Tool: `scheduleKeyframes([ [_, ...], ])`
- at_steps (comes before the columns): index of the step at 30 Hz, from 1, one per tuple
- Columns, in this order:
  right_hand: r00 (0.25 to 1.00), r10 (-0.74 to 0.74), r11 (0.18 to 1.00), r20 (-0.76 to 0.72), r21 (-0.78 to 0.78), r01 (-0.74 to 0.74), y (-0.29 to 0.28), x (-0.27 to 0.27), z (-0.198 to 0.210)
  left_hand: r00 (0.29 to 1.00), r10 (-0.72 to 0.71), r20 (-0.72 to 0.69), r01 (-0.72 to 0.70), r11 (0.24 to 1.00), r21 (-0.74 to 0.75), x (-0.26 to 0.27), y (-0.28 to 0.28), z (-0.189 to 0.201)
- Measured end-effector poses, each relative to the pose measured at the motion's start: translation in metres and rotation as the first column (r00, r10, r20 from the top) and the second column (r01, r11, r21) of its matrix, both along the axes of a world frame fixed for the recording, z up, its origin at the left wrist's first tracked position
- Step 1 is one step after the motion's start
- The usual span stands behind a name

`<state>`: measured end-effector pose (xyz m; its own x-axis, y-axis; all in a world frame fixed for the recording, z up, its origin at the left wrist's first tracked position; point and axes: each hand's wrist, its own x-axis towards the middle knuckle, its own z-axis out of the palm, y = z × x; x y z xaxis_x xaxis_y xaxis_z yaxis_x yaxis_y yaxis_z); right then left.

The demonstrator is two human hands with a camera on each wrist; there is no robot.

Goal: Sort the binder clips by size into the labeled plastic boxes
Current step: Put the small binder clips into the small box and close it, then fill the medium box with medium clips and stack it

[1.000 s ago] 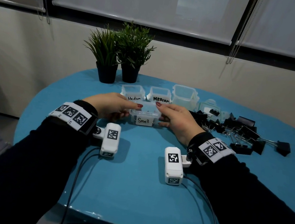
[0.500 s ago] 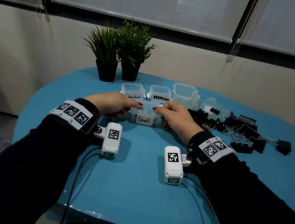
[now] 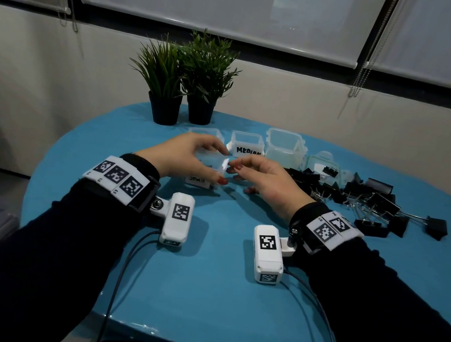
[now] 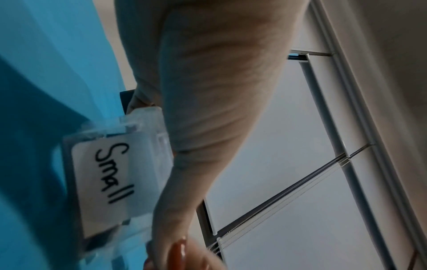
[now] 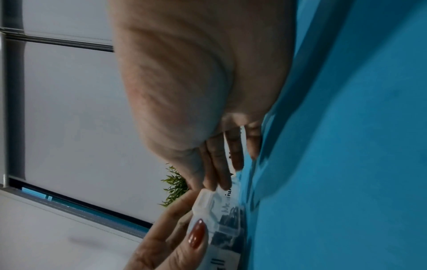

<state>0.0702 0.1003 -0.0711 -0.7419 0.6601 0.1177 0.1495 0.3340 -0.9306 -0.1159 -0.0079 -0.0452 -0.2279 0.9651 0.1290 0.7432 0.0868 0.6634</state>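
The clear box labeled Small (image 3: 204,169) sits on the blue table (image 3: 217,285) in front of me, and dark clips show through its wall. My left hand (image 3: 223,167) arches over it and grips it, thumb on the front right corner by the label (image 4: 104,173). My right hand (image 3: 235,166) pinches the box's upper right edge with thumb and fingertips (image 5: 219,179). The right wrist view shows the same box (image 5: 221,219) between both hands. A pile of black binder clips (image 3: 373,203) of mixed sizes lies to the right of my right hand.
Behind the hands stand two boxes labeled Medium (image 3: 246,147) (image 3: 205,133), a taller clear box (image 3: 284,147) and a low open box (image 3: 320,166) holding one clip. Two potted plants (image 3: 182,101) stand at the table's far edge. Wrist camera cables trail toward the near edge.
The left hand has risen over the Small box and now covers part of its label. The box sits slightly further left. The right fingertips have gathered at the box's upper right edge.
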Motion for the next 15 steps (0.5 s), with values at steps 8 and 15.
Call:
scheduleKeyframes([
  [8, 0.882, 0.062, 0.967, 0.466, 0.189, -0.168, 0.007, 0.002, -0.005, 0.932, 0.357, -0.062, -0.358, 0.934, -0.003, -0.035, -0.009, 0.006],
  [15, 0.751, 0.077, 0.899, 0.656, 0.28, -0.338, 0.002, 0.005, 0.003, 0.806, 0.59, -0.045, -0.585, 0.806, 0.086, -0.055, -0.003, -0.006],
])
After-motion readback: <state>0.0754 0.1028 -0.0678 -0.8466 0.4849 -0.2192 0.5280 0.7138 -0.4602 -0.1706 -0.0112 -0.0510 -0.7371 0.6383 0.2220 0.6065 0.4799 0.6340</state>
